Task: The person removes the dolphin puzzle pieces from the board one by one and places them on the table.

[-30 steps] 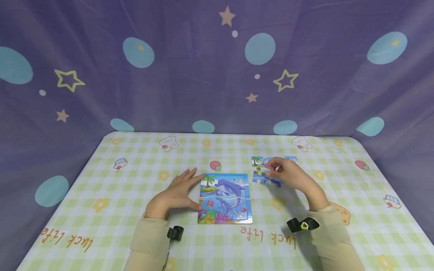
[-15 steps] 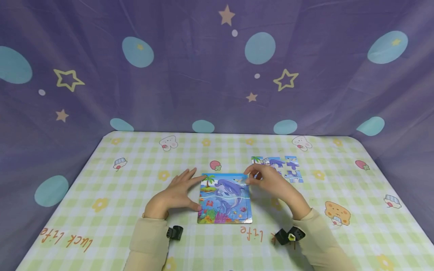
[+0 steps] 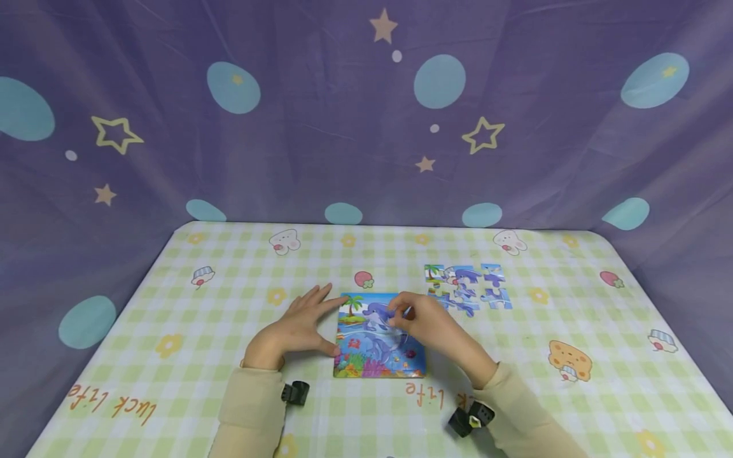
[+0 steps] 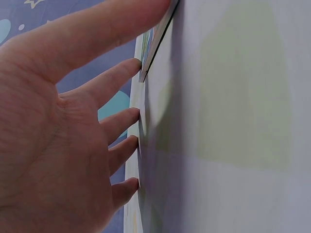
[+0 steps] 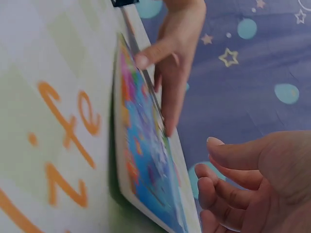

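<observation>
A square dolphin puzzle board (image 3: 355, 337) lies flat in the middle of the table. My left hand (image 3: 294, 331) rests at its left side, fingers spread. The thumb (image 4: 112, 29) touches the board's edge, and the index fingertip lies by its upper corner. My right hand (image 3: 426, 324) hovers over the upper right of the board. In the right wrist view its thumb (image 5: 238, 153) and bent fingers stand slightly apart, with nothing visible between them. Several loose puzzle pieces (image 3: 495, 299) lie to the right behind the board, in a loose grid.
A checked tablecloth (image 3: 229, 254) with printed flowers, fruit and lettering covers the table. A purple patterned curtain (image 3: 321, 146) hangs behind its far edge. Small black devices (image 3: 295, 393) are worn on both wrists.
My right hand has moved left and nearer, from the loose pieces to over the board. The pieces it covered are visible again. My left hand stays in place.
</observation>
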`<move>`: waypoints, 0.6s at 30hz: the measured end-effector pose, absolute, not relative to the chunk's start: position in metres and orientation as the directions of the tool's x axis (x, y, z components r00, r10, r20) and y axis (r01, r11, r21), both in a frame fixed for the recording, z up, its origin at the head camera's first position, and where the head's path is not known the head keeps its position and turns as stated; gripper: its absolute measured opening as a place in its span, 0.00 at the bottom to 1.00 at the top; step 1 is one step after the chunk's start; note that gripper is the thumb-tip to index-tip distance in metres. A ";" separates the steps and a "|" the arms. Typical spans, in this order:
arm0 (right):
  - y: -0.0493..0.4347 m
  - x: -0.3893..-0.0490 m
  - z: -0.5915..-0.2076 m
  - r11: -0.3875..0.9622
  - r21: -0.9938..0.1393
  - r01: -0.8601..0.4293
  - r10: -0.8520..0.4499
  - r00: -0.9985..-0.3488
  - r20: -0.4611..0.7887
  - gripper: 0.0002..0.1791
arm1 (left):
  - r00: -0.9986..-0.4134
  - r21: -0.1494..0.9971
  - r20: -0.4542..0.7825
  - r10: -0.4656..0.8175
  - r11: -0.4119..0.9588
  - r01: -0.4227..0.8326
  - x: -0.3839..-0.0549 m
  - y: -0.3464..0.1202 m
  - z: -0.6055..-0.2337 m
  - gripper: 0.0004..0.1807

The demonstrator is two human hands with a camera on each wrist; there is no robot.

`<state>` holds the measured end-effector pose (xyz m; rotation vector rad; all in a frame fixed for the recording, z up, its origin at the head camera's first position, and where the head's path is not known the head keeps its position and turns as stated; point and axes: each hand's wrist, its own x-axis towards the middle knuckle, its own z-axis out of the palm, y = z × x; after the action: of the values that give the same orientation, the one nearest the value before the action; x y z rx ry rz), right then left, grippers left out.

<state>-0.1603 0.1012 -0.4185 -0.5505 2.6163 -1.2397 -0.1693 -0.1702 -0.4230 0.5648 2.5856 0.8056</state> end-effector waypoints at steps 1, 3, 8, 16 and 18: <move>0.099 -0.159 -0.419 0.580 -0.777 -0.243 -0.413 -0.910 -0.024 0.07 | -0.850 0.600 -0.227 0.474 0.756 0.262 -0.169 -0.170 -0.423 0.55; 0.094 -0.156 -0.422 0.574 -0.783 -0.242 -0.426 -0.904 -0.033 0.07 | -0.851 0.597 -0.228 0.474 0.758 0.263 -0.170 -0.170 -0.423 0.55; 0.084 -0.150 -0.428 0.555 -0.775 -0.303 -0.485 -0.875 -0.006 0.08 | -0.849 0.591 -0.227 0.476 0.761 0.268 -0.170 -0.170 -0.423 0.55; 0.075 -0.143 -0.433 0.510 -0.799 -0.320 -0.543 -0.840 -0.010 0.11 | -0.852 0.590 -0.240 0.466 0.767 0.253 -0.169 -0.169 -0.422 0.55; 0.073 -0.141 -0.433 0.512 -0.799 -0.317 -0.544 -0.839 -0.016 0.11 | -0.852 0.591 -0.241 0.464 0.767 0.251 -0.169 -0.169 -0.422 0.55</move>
<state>-0.1410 0.0727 -0.4335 -0.7265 2.4917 -1.2351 -0.1691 -0.1692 -0.4221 0.5459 2.5869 0.7892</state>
